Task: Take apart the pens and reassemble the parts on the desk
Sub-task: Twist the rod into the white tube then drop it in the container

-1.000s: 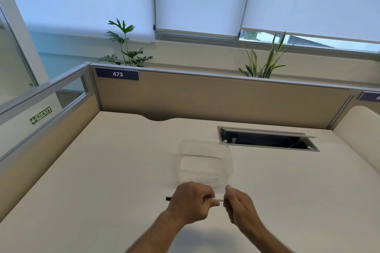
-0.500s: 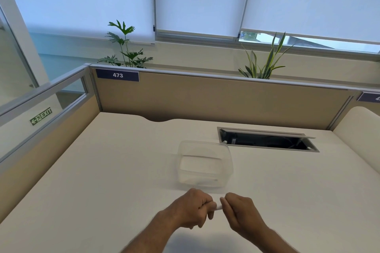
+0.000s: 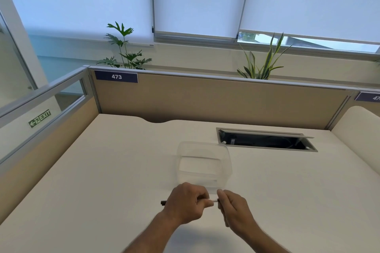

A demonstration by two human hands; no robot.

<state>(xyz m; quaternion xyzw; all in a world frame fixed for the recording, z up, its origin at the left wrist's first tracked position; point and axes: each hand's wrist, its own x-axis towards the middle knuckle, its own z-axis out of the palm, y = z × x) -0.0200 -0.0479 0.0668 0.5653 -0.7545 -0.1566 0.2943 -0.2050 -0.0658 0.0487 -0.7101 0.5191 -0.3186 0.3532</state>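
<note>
While left hand grips pen, right hand pinches its white end

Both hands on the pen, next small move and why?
Probably pull the hands apart along the pen's axis. The left hand grips the pen barrel, its dark end sticking out to the left; the right hand pinches the other end. Only a short white stretch shows between them, so it looks not yet separated.

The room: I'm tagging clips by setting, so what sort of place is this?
Most likely an open-plan office cubicle: a desk enclosed by partition panels, a numbered plate reading 473, and a cable hatch set into the desktop.
</note>
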